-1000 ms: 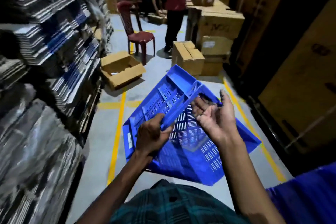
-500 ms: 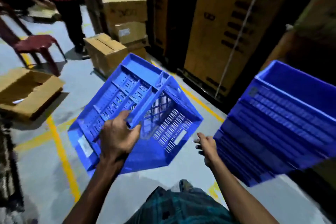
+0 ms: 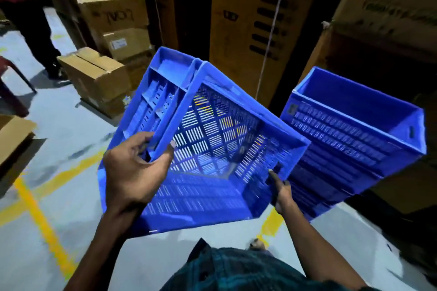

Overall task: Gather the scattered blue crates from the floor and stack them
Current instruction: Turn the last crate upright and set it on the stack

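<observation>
I hold a blue slotted crate [image 3: 212, 149] tilted in the air in front of me, its open mouth facing me. My left hand [image 3: 137, 168] grips its left rim and wall. My right hand [image 3: 280, 190] holds the crate's lower right corner, fingers on the slotted wall. To the right, a stack of blue crates [image 3: 350, 139] stands on the floor, the top one open and empty. The held crate sits just left of that stack and a little lower than its top rim.
Tall cardboard cartons [image 3: 255, 19] form a wall behind the stack. Smaller boxes [image 3: 99, 75] sit on the floor at the left, near a person's legs [image 3: 40, 38] and a red chair [image 3: 9, 87]. Yellow lines [image 3: 45, 227] mark the grey floor.
My view has swung right, bringing the crate stack closer and more central. The held crate has turned its mouth toward me, and my right hand has taken hold of its lower right corner.
</observation>
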A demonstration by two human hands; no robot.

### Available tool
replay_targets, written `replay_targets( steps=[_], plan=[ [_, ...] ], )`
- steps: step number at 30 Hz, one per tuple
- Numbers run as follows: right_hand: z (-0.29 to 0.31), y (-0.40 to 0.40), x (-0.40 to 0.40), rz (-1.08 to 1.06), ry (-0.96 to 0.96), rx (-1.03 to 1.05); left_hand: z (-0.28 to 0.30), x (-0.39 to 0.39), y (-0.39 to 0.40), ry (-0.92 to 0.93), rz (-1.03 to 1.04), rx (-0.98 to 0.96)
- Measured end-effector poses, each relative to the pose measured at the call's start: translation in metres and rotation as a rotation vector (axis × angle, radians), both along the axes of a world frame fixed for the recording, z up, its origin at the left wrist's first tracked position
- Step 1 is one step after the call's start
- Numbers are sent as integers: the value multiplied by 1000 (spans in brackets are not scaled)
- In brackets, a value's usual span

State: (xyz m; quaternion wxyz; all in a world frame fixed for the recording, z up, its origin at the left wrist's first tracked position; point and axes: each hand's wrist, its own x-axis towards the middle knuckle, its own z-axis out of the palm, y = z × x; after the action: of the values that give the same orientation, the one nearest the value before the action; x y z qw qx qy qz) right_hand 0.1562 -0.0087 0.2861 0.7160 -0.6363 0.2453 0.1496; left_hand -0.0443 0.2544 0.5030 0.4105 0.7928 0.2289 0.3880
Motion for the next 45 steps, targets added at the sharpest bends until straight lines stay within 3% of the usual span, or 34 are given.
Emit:
replay_targets(
  steps=[2,6,12,15,21,30,37,45],
  plan=[
    [1,-17,14,-92,-10,-48,-4,22,-2,31,-25,-42],
    [20,-73,53,-186,-155,-399,-21,77,10,39,-5,-238],
    [111,-143,140,-239,-313,-847,-70,173,11,62,-12,-537],
    [150,-170,168,-284,-340,-960,-84,218,-8,12,-87,-637],
    [203,-219,194,-386,-442,-1031,-76,305,-48,-86,-233,-722],
    [210,-271,237,-660,-299,-1028,-52,457,-89,-48,-495,-706],
    [221,-274,284,-823,-212,-1106,-32,574,-106,69,-670,-702],
    [237,-268,327,-826,-73,-1114,-4,671,-105,300,-812,-720]
  ],
)
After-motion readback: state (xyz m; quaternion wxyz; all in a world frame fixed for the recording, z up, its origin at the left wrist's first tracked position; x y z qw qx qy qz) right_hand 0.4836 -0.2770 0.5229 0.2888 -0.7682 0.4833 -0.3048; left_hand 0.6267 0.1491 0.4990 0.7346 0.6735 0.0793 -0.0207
